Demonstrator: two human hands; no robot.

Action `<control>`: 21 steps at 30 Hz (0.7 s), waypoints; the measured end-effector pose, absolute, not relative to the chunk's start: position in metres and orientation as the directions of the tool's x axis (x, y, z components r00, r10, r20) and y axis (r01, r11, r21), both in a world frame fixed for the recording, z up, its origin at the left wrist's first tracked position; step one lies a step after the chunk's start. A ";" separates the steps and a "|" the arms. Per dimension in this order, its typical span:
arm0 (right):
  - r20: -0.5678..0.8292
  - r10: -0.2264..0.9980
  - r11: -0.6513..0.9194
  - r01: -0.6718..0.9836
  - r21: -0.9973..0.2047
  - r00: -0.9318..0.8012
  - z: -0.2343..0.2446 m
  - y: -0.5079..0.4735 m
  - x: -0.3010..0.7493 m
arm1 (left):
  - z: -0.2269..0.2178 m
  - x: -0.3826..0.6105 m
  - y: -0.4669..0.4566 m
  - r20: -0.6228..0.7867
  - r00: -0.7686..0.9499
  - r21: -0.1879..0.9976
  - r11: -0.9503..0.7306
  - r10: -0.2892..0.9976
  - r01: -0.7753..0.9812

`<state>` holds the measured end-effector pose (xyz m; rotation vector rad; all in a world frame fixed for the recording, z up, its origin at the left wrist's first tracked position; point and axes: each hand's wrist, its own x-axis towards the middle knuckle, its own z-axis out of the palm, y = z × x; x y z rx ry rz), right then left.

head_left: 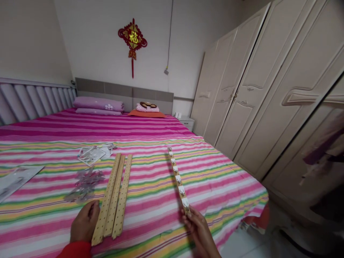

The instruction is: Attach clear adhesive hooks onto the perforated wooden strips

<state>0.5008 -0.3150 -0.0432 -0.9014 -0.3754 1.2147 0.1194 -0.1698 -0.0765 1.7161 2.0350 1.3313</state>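
My right hand [198, 225] grips the near end of a narrow wooden strip [179, 183]. That strip is fitted with a row of several white pieces that look like hooks or clips, and it points away from me over the striped sheet. My left hand [85, 221], in a red sleeve, is curled closed beside the near ends of three bare wooden strips [116, 197] with rows of drilled holes. Whether anything is inside the curled fingers is hidden. Just beyond the left hand lies a heap of small clear plastic packets [85, 183].
Opened plastic packaging [94, 154] lies farther back on the bed, and a flat white packet [18, 181] is at far left. Pillows [98, 105] rest by the headboard [118, 89]. A tall wardrobe [249, 96] lines the right side, past the bed's edge.
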 end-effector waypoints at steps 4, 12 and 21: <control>-0.195 0.894 0.106 -0.612 -0.784 0.403 -0.050 -0.309 0.528 | -0.080 0.118 -0.169 0.426 -0.317 0.698 -0.085 0.847 0.711; -0.202 0.888 0.096 -0.597 -0.796 0.413 -0.052 -0.309 0.548 | -0.072 0.121 -0.174 0.403 -0.328 0.706 -0.062 0.854 0.705; -0.292 0.787 0.142 -0.620 -0.772 0.543 -0.064 -0.313 0.535 | -0.075 0.124 -0.175 0.469 -0.332 0.687 -0.102 0.818 0.719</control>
